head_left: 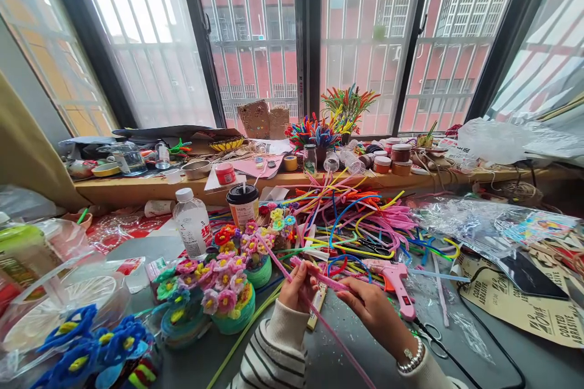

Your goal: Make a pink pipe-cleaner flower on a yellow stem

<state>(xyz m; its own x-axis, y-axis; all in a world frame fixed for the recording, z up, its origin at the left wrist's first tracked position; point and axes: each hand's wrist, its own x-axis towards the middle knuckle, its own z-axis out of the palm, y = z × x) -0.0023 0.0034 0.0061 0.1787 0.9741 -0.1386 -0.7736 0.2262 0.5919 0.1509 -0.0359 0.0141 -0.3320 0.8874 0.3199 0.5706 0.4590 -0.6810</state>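
Observation:
Both hands meet low in the middle of the view, over the grey table. My left hand [298, 287] is closed on a pink pipe cleaner [336, 343], whose long ends run to the upper left and down toward the front edge. My right hand [375, 309] pinches a shorter pink fuzzy length [332, 282] that leads back into the left fingers. Whether the two lengths are one piece, I cannot tell. Beside the right hand lies a pink hot glue gun [396, 282]. Pots of pink pipe-cleaner flowers [225, 282] stand left of my left hand.
A big pile of loose pipe cleaners [365, 216] spreads behind the hands. A plastic bottle [190, 225] and a lidded cup [243, 205] stand at the left. Scissors [433, 339] and the glue gun's cord lie at the right, near sandpaper sheets [497, 298]. Blue flowers [98, 340] fill the front left.

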